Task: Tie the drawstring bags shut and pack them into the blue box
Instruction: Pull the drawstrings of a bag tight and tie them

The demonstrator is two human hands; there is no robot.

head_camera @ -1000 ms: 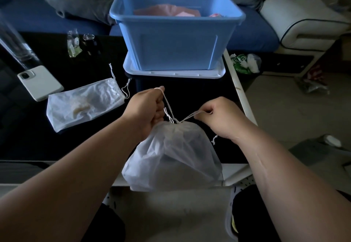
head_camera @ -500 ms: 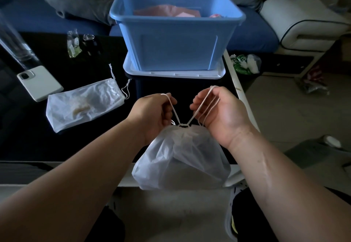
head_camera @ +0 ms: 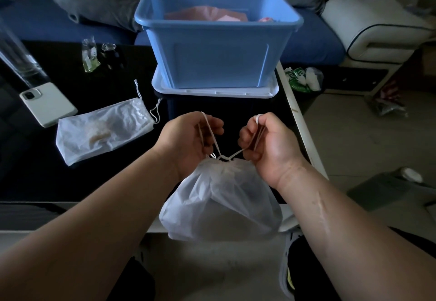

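Note:
A full white drawstring bag (head_camera: 221,201) hangs over the near edge of the black table, its mouth gathered shut. My left hand (head_camera: 188,140) grips one white cord on the left of the mouth. My right hand (head_camera: 266,140) grips the other cord on the right, looped over a finger. The cords cross in a knot (head_camera: 224,158) at the bag's mouth. A second white drawstring bag (head_camera: 103,130) lies flat on the table to the left, its cords loose. The blue box (head_camera: 219,48) stands behind, holding pink bags.
The box sits on its pale lid (head_camera: 212,91). A white phone (head_camera: 47,103), a clear glass (head_camera: 16,57) and small bottles (head_camera: 101,56) lie at the table's left. A blue sofa and a white seat (head_camera: 377,27) stand behind. The floor lies to the right.
Both hands have drawn apart and turned, pulling the cords sideways. The knot has tightened down onto the bag's mouth. The bag has shifted slightly right.

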